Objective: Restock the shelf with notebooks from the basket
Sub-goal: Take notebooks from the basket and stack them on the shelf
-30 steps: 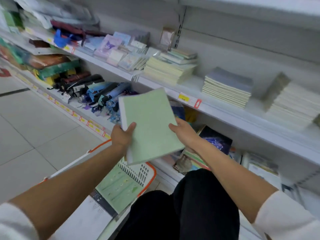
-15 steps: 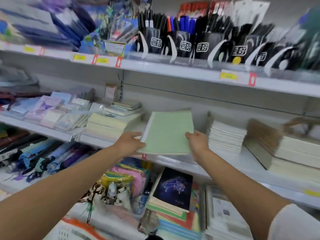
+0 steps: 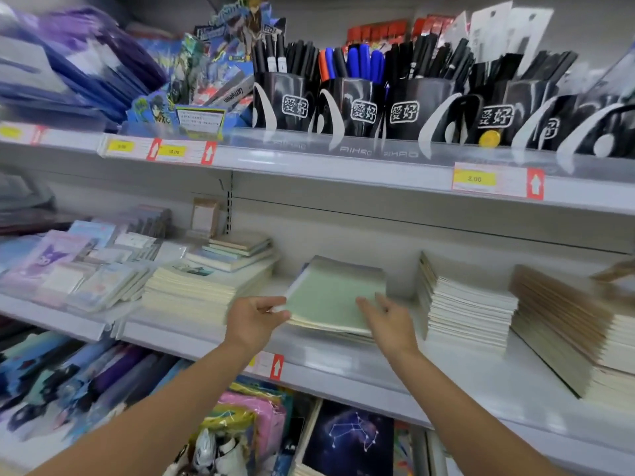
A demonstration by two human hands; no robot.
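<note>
Delta vs 0.5 s ago: green notebook (image 3: 330,297) is no longer held up in front of the shelf (image 3: 343,371); it now lies flat on the middle tier, on top of a thin pile there. It sits between the cream stack (image 3: 192,293) to the left and the white stack (image 3: 467,310) to the right, apart from both. Both arms are stretched forward, more than before. Left hand (image 3: 254,322): fingers curled, pinching the notebook's near-left corner, thumb on top. Right hand (image 3: 390,321): fingers straight and spread, lying on the cover near the near-right edge, gripping nothing.
</note>
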